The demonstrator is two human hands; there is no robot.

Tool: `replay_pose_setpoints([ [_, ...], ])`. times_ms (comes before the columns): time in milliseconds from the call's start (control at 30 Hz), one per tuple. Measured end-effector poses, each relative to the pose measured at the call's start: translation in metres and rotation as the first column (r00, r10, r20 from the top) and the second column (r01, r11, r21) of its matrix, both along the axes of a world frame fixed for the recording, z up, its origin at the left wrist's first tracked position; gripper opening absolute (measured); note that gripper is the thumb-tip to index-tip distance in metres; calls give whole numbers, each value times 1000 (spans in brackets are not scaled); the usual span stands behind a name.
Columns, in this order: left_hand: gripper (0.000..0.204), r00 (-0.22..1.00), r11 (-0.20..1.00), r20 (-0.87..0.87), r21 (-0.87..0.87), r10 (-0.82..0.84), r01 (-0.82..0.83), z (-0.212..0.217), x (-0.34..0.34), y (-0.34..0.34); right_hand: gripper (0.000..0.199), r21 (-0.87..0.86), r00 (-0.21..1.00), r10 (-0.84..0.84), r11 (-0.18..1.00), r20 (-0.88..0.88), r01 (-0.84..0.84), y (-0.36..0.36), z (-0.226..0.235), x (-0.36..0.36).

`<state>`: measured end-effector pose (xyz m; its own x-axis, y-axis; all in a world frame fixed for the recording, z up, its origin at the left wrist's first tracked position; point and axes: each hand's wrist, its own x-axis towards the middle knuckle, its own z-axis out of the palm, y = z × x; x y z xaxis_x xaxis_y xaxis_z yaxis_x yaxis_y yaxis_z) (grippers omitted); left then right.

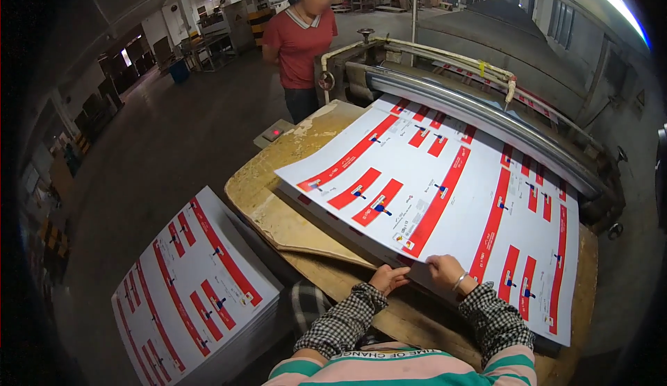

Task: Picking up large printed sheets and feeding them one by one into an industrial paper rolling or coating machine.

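Note:
A large white printed sheet point(458, 170) with red bands and small blue marks slopes across a worn wooden table point(278, 209). Its far edge lies at a long metal roller point(479, 125). My right hand point(446, 273), with a bangle at the wrist, pinches the sheet's near edge between thumb and fingers. Just to its left, my left hand point(390, 279) is by the same edge, fingers stretched toward the right and apparently holding nothing. Under the top sheet, more printed paper shows along the left side. Checked sleeve covers point(351, 316) are on both forearms.
A tall stack of matching printed sheets point(194, 296) stands low to my left. Beyond the table's far left corner stands a person in a red shirt point(302, 45). A small box with a red light point(276, 133) sits at the table's left edge. Handwheels point(326, 80) flank the roller machine.

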<state>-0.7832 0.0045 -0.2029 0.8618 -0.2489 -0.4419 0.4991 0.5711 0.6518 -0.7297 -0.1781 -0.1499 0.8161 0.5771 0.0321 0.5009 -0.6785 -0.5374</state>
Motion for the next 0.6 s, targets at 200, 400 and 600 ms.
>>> replay_pose_setpoints([
  [200, 18, 1000, 1000, 7, -11, 2, -2, 14, -2, -1, 12, 25, 984, -171, 985, 48, 170, 0, 6, -2],
  [400, 26, 1000, 1000, 8, 25, 11, -11, -5, 0, -3, 27, -179, 992, -46, 984, -118, 25, 0, -16, -10],
  [600, 28, 1000, 996, 15, 85, -28, 26, -5, 2, -2, 27, -182, 991, 32, 982, -133, -56, -7, -8, -13],
])
